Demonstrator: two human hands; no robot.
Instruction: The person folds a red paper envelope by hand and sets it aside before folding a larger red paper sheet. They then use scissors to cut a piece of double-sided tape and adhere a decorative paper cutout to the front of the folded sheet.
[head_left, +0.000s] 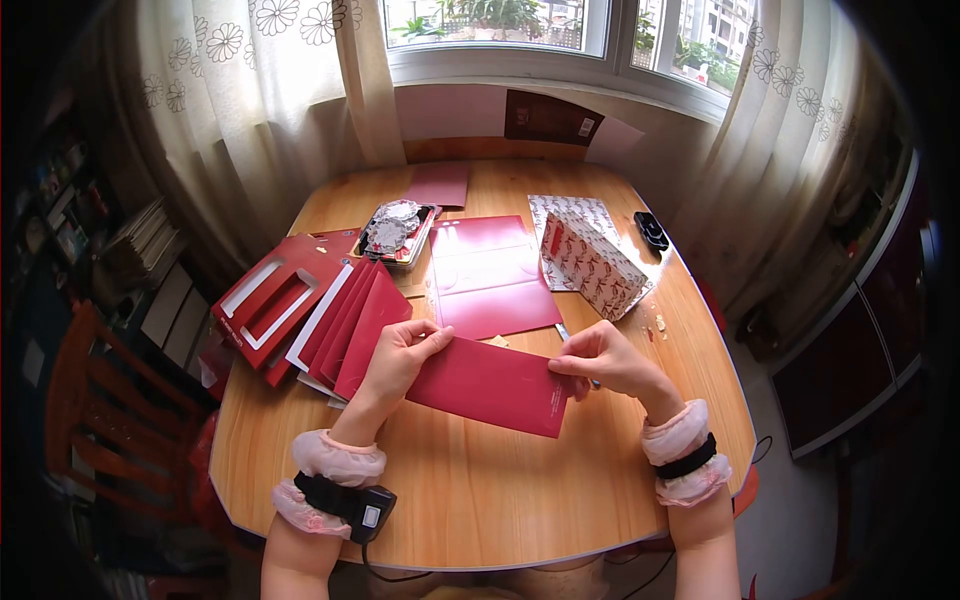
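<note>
Between my two hands a dark red folded card [490, 388] is held above the near part of the wooden table, tilted down to the right. My left hand [408, 355] pinches its upper left corner between thumb and fingers. At the upper right edge, my right hand [600, 362] grips the card the same way, some fingers hidden behind it. Small pale print shows near the card's right end. Just beyond lies an opened red card sheet [490, 275] with crease lines, flat and shiny. A thin light-coloured tool [563, 332] is partly hidden behind my right hand.
Left on the table [480, 500] are fanned red cards [360, 325] and red boxes with cut-out windows [275, 295]. A tray of silvery paper pieces [395, 232] stands behind. Right are a patterned standing card [597, 268], a black object [652, 230] and crumbs [660, 323]. A wooden chair [115, 400] stands left.
</note>
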